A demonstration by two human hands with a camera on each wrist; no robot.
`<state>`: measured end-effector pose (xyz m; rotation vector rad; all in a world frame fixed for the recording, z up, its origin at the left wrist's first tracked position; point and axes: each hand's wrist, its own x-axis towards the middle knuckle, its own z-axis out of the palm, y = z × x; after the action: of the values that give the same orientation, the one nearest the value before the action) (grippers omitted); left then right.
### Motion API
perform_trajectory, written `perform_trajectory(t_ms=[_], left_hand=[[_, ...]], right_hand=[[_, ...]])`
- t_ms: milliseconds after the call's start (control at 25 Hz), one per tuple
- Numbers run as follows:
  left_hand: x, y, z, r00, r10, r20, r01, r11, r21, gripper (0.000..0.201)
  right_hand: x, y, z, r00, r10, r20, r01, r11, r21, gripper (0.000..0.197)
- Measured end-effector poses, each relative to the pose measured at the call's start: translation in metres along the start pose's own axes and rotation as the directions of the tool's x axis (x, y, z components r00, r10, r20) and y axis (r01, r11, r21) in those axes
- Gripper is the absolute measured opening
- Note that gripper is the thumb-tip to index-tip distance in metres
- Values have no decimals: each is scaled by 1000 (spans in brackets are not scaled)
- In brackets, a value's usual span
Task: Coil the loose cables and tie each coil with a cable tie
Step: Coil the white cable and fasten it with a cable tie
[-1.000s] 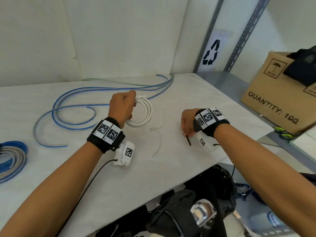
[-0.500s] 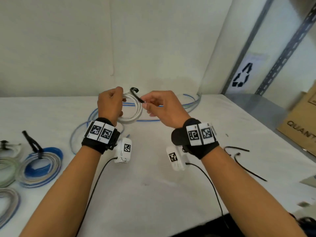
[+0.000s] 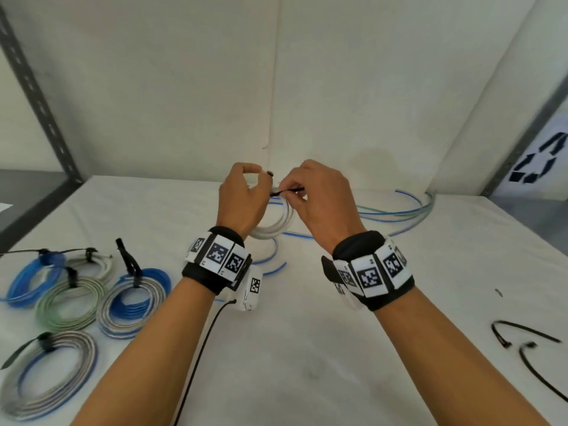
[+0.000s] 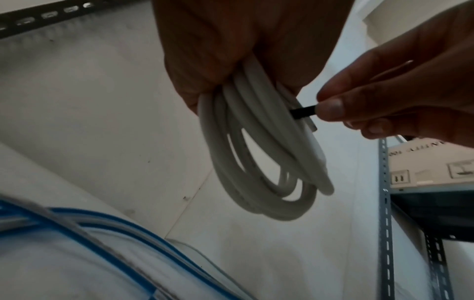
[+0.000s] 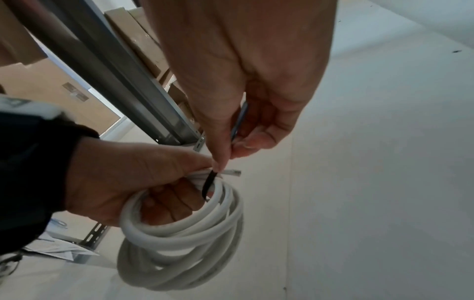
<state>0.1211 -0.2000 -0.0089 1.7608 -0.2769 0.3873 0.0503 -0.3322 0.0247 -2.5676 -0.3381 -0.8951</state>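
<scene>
Storeroom, slotted metal shelving point(image 3: 40, 96), cardboard boxes point(image 5: 59, 87)

The left hand point(image 3: 242, 201) hides the top of the coiled white round cable point(image 3: 276, 224); the thin black plastic cable tie point(image 3: 287, 191) vanishes between right fingers point(image 3: 295, 187).

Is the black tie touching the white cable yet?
Touching. In the right wrist view the black cable tie, pinched by the right hand, lies across the strands of the white cable coil that the left hand grips.
</scene>
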Motion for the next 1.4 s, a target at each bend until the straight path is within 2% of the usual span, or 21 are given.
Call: perform_trajectory(t_ms=[80,160,240,320,400,480,640,760,840,1000,1160,1280,1400], left_hand=[[6,-7,-8,997,-11,72,10,1000,13,23],[10,-11,-14,994,15,104,-18,1000,21,35],[13,-14,-19,993,76,87,-76,997,-3,35],[15,-15,-23,990,128,51,-126,991,-40,33],[17,-14,-26,987,158,16,-157,986,-60,32],[19,-13,-26,981,196,-2,-196,980,-33,35],[19,-14,-25,970,239,-30,-239,971,20,37],[19,-10,-27,965,258,-36,-257,966,26,35],[18,-8,-29,960,279,-16,-278,960,36,33],[15,-5,-28,941,336,46,-338,940,43,29],[11,-5,-25,927,364,87,-369,929,41,28],[8,-2,-26,912,394,116,-399,917,22,24],[7,1,-27,890,429,155,-437,899,19,22]], right_hand=[[-4,-1,10,997,-24,-77,33,992,118,11],[-4,-3,18,994,80,-68,-51,933,355,12],[2,-6,23,977,214,-8,-162,763,626,5],[7,-9,27,954,291,80,-232,539,809,12],[10,-11,30,927,329,180,-299,359,884,15],[12,-10,30,895,381,232,-353,287,890,14],[14,-3,25,850,400,344,-455,226,861,19],[14,1,21,809,359,465,-576,329,749,22],[15,5,20,793,333,511,-609,382,695,26],[15,12,15,783,304,543,-623,399,673,21],[13,15,10,770,280,574,-638,306,707,15],[14,17,7,755,280,593,-652,233,721,20],[15,21,10,712,281,643,-690,117,714,29]])
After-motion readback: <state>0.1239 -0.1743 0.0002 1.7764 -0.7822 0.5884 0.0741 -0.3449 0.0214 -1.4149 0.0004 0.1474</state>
